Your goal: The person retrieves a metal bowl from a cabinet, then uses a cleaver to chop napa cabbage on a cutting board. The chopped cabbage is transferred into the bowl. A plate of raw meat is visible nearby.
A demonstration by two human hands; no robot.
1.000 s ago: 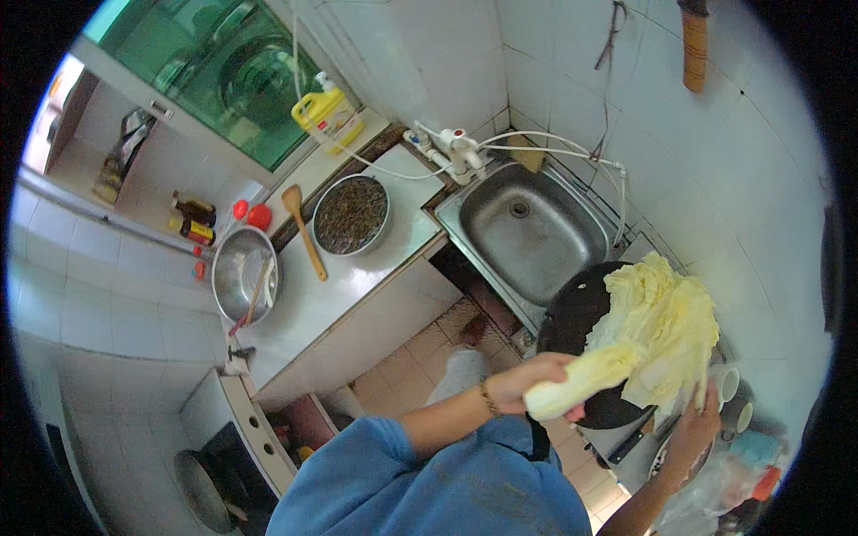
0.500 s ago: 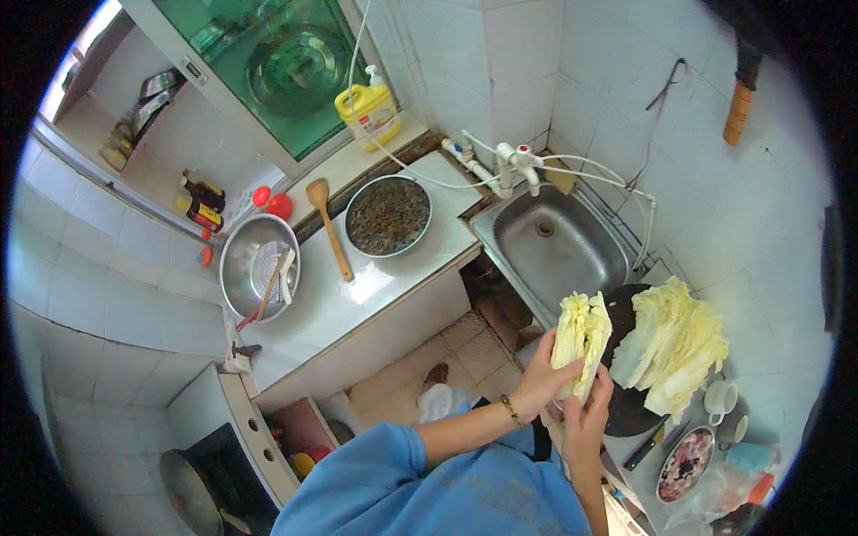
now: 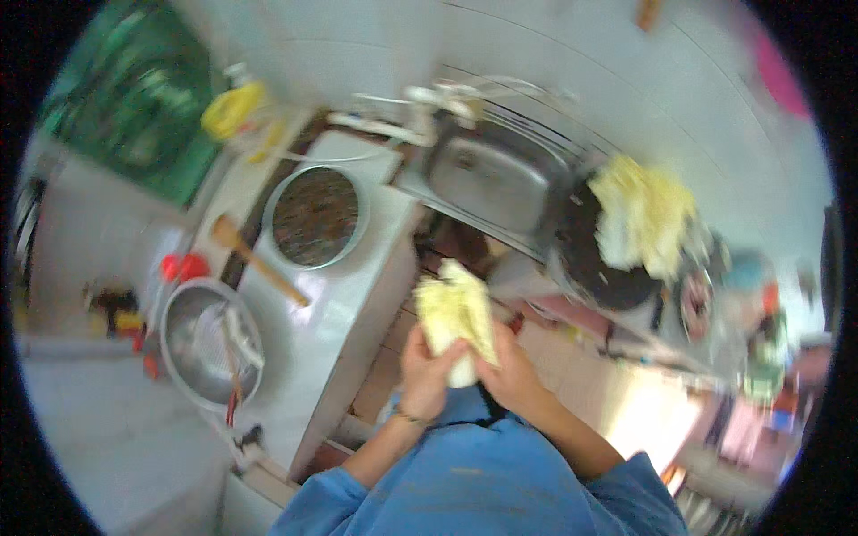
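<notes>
In front of my body I hold a pale yellow piece of napa cabbage (image 3: 458, 308), its leafy end pointing away from me. My left hand (image 3: 427, 377) grips its left side, thumb across the base. On the other side my right hand (image 3: 509, 368) is wrapped round the lower part. A pile of loose cabbage leaves (image 3: 645, 214) lies to the right on a round dark surface (image 3: 594, 268); blur hides whether that is a board or a pan. A dish of pinkish meat (image 3: 695, 304) stands just beyond it.
A steel sink (image 3: 500, 183) with white taps lies ahead. On the left counter are a round pan of dark food (image 3: 315, 219), a wooden spatula (image 3: 259, 259) and a metal bowl (image 3: 183, 353) with utensils inside. The counter edge (image 3: 353, 335) runs close to my left.
My view and body have turned to the right, blurring the picture. Both hands have carried the cabbage away from the leaf pile to in front of my body, keeping hold of it.
</notes>
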